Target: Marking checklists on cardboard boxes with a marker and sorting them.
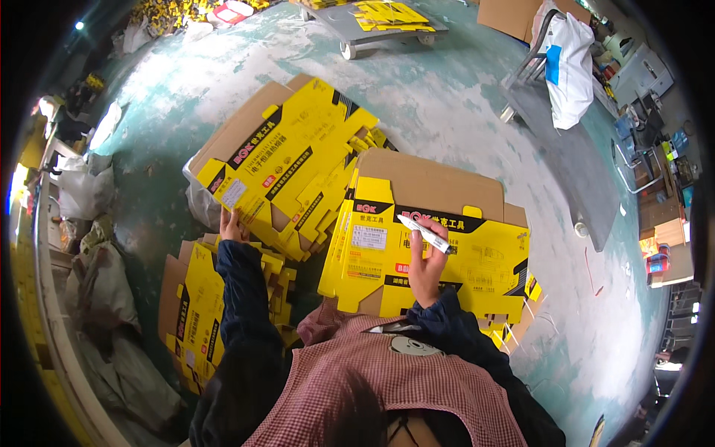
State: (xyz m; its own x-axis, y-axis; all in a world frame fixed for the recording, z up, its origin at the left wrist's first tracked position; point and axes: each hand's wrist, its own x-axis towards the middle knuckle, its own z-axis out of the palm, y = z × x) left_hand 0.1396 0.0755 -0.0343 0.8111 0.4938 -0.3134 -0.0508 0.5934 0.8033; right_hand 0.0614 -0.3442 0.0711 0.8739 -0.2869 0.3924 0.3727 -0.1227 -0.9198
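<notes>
My right hand is closed round a white marker pen, held above a stack of flattened yellow cardboard boxes in front of me. A white label with small print sits on the left part of the top sheet. Further left, my left hand has its fingers at the lower left corner of another flattened yellow cardboard box, which lies on a second pile. That sheet carries a white label just above my fingertips. Part of my left hand's grip is hidden by the hand itself.
A third pile of flattened yellow boxes lies beside my left forearm. Grey flat trolleys stand at the far side and right; the right one carries a white sack. Bags line the left edge.
</notes>
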